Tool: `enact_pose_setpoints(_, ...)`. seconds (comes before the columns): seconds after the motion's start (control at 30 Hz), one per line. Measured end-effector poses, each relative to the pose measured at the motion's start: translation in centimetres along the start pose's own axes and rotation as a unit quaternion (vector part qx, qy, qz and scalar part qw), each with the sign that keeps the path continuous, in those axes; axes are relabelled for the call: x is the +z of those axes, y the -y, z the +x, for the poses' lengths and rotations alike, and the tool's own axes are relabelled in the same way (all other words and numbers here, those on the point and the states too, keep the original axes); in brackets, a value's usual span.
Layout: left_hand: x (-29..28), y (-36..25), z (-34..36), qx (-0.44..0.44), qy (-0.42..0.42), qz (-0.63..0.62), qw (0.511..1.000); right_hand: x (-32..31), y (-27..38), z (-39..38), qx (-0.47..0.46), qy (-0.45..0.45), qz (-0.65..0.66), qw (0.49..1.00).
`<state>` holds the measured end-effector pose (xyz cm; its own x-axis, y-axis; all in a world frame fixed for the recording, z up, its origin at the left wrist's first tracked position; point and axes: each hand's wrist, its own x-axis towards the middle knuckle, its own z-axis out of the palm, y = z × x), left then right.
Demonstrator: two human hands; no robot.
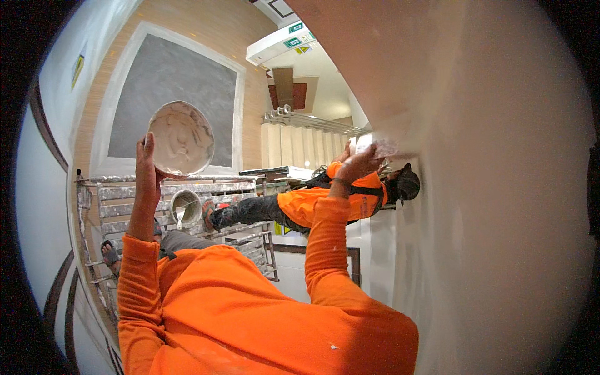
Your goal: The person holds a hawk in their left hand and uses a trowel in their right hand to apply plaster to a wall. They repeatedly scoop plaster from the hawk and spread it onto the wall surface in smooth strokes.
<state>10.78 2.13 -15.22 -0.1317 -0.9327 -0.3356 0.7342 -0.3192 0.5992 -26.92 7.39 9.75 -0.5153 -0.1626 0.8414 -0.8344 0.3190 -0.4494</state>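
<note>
My left hand (147,159) is closed on the side of a round tub (204,120), thumb at its rim. Smooth beige-pink putty (175,147) lies inside, smeared up the wall of the tub. On the other side my right hand (359,164) is raised and closed around a flat, white-smeared tool (381,146). That tool is at the large pale surface (487,187) on the right, touching or very near it; its exact shape is blurred. Both my arms are in orange sleeves.
Below is a slatted, paint-splashed scaffold platform (119,209) with a bucket (186,206) holding a white-smeared tool. A co-worker (319,203) in an orange top and dark cap stands close by, beyond my right arm. Metal rails (319,122) and a grey wall panel (169,75) lie farther off.
</note>
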Motion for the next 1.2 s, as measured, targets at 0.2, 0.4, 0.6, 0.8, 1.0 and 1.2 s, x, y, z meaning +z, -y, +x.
enact_pose_setpoints(0.2,0.3,1.0,0.3,0.007,-0.026,-0.01,1.0,1.6,-10.2,7.5,0.016,0.008,0.12,0.993)
enact_pose_setpoints(0.4,-0.1,1.5,0.8,0.001,-0.023,-0.022,1.0,2.1,-5.9,6.4,0.02,0.033,0.22,0.975)
enact_pose_setpoints(0.6,0.2,1.3,0.8,-0.016,-0.015,-0.025,0.999,1.9,-3.6,4.9,0.023,0.062,0.28,0.958)
enact_pose_setpoints(0.8,-0.8,1.7,0.8,-0.027,0.006,0.002,1.0,0.2,5.4,-0.6,0.06,0.081,0.337,0.936)
enact_pose_setpoints(1.0,-0.8,1.1,0.4,-0.033,0.003,0.001,0.999,-2.9,8.7,-6.1,-0.11,0.162,0.128,0.972)
enact_pose_setpoints(1.2,-0.5,2.5,0.8,-0.015,-0.026,-0.004,1.0,-0.9,-2.2,-2.6,-0.327,0.045,-0.067,0.942)
